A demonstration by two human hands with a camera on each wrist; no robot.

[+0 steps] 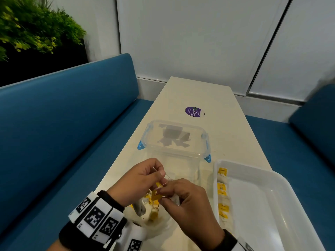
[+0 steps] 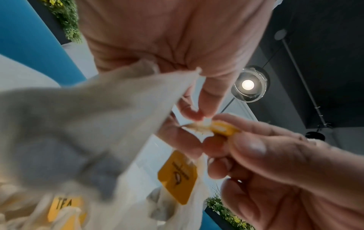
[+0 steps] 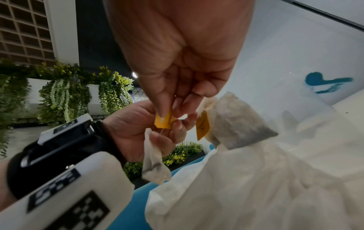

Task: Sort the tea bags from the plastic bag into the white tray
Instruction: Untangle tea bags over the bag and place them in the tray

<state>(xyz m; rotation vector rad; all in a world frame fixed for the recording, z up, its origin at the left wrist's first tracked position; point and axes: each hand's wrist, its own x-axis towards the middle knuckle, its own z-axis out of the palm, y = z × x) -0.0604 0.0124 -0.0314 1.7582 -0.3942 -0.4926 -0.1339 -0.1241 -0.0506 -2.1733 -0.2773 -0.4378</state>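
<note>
- Booth setting: blue upholstered benches either side of a long cream counter (image 1: 213,98), white wall panels behind, hanging greenery at far left.
- On the counter: a clear plastic storage box with blue clips (image 1: 175,140), lid on; a purple oval sticker (image 1: 194,111) beyond it.
- White rectangular plastic tray (image 1: 272,200) sits near right; a column of tea bags with yellow paper tags (image 1: 222,194) lies along its left wall.
- Crumpled clear plastic bag (image 1: 154,214) lies below my hands, more tea bags inside.
- Left hand (image 1: 139,180): fingers curled, pinching a pale tea bag sachet (image 3: 153,161) that hangs below it.
- Right hand (image 1: 188,201): thumb and fingertips clamped on a small yellow tag (image 3: 164,120); a thin string joins tag and sachet.
- A second sachet (image 3: 240,121) hangs at the right hand; whose grip, I cannot tell.
- Key relation: tray lies to the right, so the right hand is nearer. Judgement: strings look tangled; separate before carrying.
</note>
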